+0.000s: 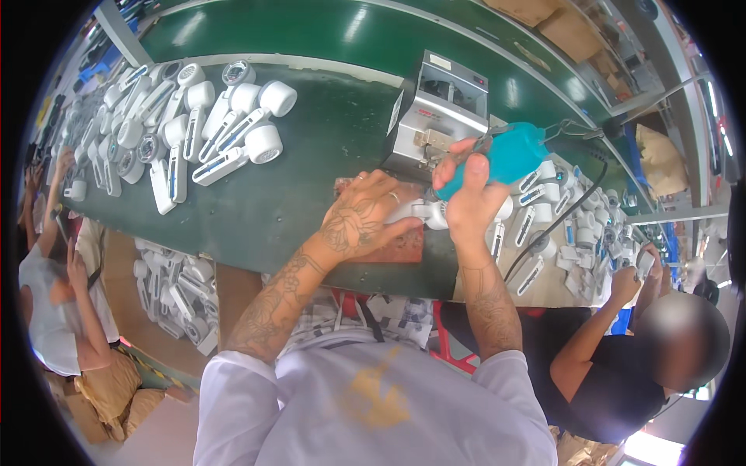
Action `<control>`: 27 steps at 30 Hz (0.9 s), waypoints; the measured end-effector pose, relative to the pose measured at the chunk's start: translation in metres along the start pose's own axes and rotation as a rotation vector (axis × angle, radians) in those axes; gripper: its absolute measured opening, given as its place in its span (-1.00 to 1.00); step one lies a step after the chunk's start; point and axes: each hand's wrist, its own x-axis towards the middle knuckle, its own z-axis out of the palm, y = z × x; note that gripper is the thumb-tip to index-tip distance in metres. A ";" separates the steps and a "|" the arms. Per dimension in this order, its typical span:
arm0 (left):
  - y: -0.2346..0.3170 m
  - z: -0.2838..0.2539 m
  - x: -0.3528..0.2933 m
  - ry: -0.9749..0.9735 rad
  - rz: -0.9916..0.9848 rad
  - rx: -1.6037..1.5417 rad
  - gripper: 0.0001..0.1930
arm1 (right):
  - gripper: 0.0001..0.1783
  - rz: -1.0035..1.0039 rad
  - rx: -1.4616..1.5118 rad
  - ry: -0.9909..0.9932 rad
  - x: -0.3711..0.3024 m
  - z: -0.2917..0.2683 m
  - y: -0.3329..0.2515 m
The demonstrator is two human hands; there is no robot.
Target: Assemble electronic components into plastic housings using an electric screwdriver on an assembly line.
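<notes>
My left hand (364,213) is closed on a white handheld fan (424,210), its fingers curled over the handle and hiding most of it. The fan lies across a reddish-brown pad (395,247) near the table's front edge. In my right hand (471,190) is a teal electric screwdriver (509,155), held at a slant with the fingers wrapped round its lower part. Its upper end hangs from a metal hook and cord. The driver's tip is hidden behind my right hand, close to the fan; I cannot tell whether they touch.
A grey metal machine (435,116) stands just beyond my hands. Many white fans (225,128) lie piled at left, more parts (536,210) at right, and others in a carton (175,291) below. A black cable (571,208) crosses the right side. Co-workers sit at both sides.
</notes>
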 end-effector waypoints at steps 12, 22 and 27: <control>0.005 -0.003 0.003 -0.037 -0.028 0.087 -0.54 | -0.54 0.035 -0.072 -0.002 -0.002 -0.001 0.016; -0.002 0.005 -0.006 0.026 -0.044 0.046 -0.61 | -0.62 -0.157 -0.120 0.124 0.043 0.011 0.005; -0.002 0.001 0.000 -0.075 -0.071 -0.064 -0.61 | -0.66 -0.234 -0.088 0.043 0.046 0.004 0.031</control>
